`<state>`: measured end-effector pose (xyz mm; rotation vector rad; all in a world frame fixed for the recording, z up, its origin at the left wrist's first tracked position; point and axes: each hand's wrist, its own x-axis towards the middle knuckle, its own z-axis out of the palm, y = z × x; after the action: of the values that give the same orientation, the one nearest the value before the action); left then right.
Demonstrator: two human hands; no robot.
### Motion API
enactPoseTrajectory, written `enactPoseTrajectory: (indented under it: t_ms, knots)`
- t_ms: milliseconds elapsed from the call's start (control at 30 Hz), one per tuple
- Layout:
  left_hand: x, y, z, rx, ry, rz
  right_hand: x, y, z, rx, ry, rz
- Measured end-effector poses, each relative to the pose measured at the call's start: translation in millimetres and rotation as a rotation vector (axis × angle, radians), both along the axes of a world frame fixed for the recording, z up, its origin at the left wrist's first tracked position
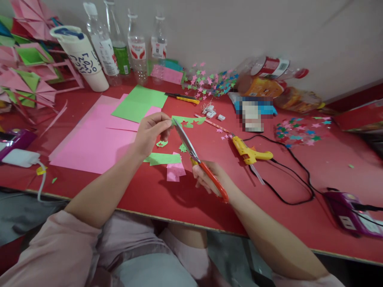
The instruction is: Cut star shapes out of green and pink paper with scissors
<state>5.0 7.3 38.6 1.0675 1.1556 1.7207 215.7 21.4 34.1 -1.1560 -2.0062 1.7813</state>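
Between the fingertips of my left hand (154, 129) is a small piece of green paper, mostly hidden by the fingers. My right hand (211, 179) is closed round the orange handles of a pair of scissors (187, 139). The blade tips reach up to the paper at my left fingertips. Behind the blades a green paper strip (191, 120) with star-shaped cutouts is in view; whether it joins the held piece I cannot tell. Below lie green scraps (162, 143), a green strip (164, 159) and small pink papers (176, 169).
Pink sheets (89, 135) and a green sheet (140, 103) lie at left. A yellow glue gun (249, 151) with a black cord rests at right. A cutter knife (184, 98), paper stars (206, 81), bottles (137, 52) and a white tumbler (85, 59) stand or lie behind.
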Motion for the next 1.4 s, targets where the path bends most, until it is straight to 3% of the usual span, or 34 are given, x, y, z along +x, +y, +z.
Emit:
enactPoseTrajectory:
  t_ms: [733,1400]
  knots:
    - [2,1,-3.3,0.035,-0.029,-0.003,3,7,-6.0,0.016,-0.053,0.078]
    - [16,2,-9.9,0.046,-0.086,0.060,-4,-7,-5.4,-0.049,0.004,-0.029]
